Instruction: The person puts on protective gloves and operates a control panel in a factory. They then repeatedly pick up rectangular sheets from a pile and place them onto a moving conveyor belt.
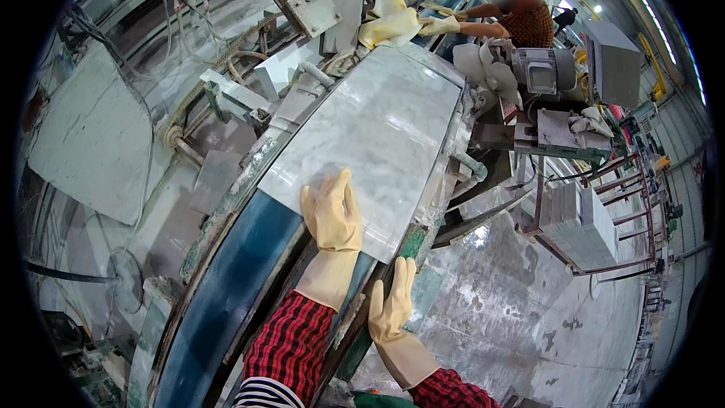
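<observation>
A polished white-grey marble slab (370, 136) lies flat across the blue conveyor belts (226, 287). My left hand (332, 213), in a cream rubber glove, rests on the slab's near edge with fingers stretched forward and the thumb apart. Gloved the same way, my right hand (393, 310) is beside the conveyor's right rail, just below the slab's near right corner. Its fingers point up and its thumb stands apart, with nothing held. Whether its fingertips touch the rail, I cannot tell.
At the conveyor's far end a person in a checked shirt (526, 26) reaches in with gloved hands, near pale yellow sheeting (389, 19). Motors and a grey box (613, 64) flank the line. Stacked slabs (578, 227) stand in a rack at right; a large slab (91, 132) is at left.
</observation>
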`<act>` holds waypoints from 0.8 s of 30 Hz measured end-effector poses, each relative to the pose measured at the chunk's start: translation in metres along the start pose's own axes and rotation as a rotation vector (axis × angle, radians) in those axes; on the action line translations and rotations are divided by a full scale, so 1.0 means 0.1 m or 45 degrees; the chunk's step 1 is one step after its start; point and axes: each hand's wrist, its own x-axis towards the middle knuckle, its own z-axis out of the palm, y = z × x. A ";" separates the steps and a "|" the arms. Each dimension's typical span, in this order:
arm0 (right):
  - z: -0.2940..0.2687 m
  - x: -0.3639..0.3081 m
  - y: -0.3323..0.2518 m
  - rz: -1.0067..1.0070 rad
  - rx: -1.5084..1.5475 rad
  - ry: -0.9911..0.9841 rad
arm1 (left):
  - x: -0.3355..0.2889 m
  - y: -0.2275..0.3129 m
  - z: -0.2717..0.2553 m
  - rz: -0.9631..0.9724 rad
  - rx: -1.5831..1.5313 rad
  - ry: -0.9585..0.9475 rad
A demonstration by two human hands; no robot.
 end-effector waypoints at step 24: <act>0.02 -0.03 0.02 0.010 0.042 0.104 | -0.28 0.01 0.11 -0.042 0.195 0.234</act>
